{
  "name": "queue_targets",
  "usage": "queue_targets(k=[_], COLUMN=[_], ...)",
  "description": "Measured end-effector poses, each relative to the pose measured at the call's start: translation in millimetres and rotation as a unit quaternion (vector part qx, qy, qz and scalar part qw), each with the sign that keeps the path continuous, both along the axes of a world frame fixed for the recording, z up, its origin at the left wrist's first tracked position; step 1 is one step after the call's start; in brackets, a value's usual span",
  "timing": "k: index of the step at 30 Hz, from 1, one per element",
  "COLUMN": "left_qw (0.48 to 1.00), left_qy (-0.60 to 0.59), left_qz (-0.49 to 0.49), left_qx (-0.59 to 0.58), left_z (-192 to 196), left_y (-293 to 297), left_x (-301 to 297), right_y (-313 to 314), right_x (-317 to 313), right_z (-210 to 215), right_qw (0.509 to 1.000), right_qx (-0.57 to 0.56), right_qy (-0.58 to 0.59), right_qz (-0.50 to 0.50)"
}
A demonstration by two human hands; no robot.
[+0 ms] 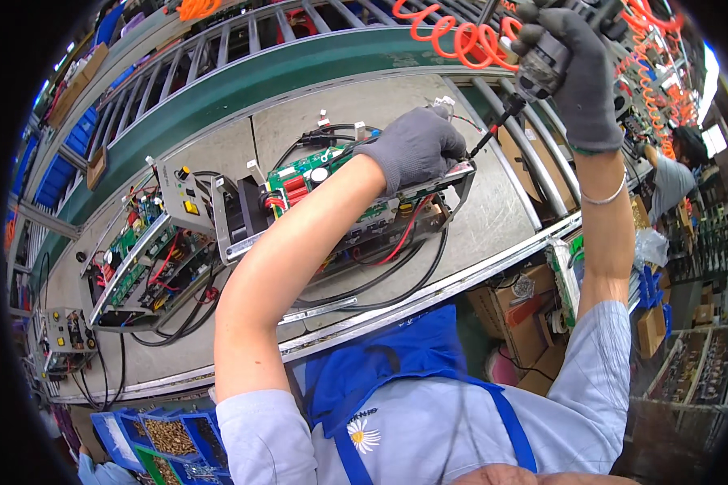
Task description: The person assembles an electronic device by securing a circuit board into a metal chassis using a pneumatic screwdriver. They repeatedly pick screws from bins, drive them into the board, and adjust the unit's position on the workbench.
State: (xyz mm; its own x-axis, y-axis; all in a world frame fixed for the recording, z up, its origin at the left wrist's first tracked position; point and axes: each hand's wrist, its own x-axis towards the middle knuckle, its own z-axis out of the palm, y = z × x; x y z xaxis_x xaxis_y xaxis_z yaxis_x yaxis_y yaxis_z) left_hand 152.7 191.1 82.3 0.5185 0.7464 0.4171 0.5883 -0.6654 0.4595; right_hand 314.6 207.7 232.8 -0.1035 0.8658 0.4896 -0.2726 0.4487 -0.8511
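Note:
My right hand [584,85], in a grey glove, is raised at the upper right and wrapped round a power screwdriver [540,68]. Its long dark bit slants down to the right end of an electronic unit [370,217]; whether the tip sits on a screw is too small to tell. My left hand [416,149], also gloved, rests closed on that same end, close to the bit's tip. Its curled fingers hide what they grip. The unit has a green circuit board, red and white parts, and black and red wires along its near side.
A second open unit [150,246] stands to the left, with a small control box [65,343] beyond it. Behind the bench runs a roller conveyor [255,36]. Red coiled hoses [461,36] hang near the screwdriver. Blue bins [206,436] sit lower left; another person [675,182] is at right.

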Motion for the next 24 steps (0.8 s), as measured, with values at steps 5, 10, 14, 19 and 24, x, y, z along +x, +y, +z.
queue_targets(k=[5, 10, 14, 19, 24], left_qw=[0.998, 0.998, 0.999, 0.998, 0.991], left_qy=[-0.008, -0.005, -0.007, -0.021, -0.056], left_qz=[-0.019, -0.023, -0.013, 0.018, 0.01], left_qx=[0.054, 0.055, 0.033, -0.062, -0.125], left_z=[-1.2, -0.9, 0.3, 1.2, 2.1], left_y=[2.0, 1.0, -0.6, -4.7, -4.4], left_x=[-1.6, -1.7, -3.6, -1.8, 2.8], right_y=[7.0, -3.0, -0.1, -11.8, -5.7], right_x=[2.9, -13.1, -12.9, 2.6, -1.3], right_z=[7.5, 4.5, -5.8, -7.1, -8.9], right_qw=[0.987, 0.993, 0.991, 0.973, 0.955], right_qx=[-0.096, -0.047, 0.074, 0.134, 0.103], right_qy=[-0.104, -0.098, -0.098, -0.082, -0.052], right_qz=[0.069, 0.045, 0.053, 0.171, 0.274])
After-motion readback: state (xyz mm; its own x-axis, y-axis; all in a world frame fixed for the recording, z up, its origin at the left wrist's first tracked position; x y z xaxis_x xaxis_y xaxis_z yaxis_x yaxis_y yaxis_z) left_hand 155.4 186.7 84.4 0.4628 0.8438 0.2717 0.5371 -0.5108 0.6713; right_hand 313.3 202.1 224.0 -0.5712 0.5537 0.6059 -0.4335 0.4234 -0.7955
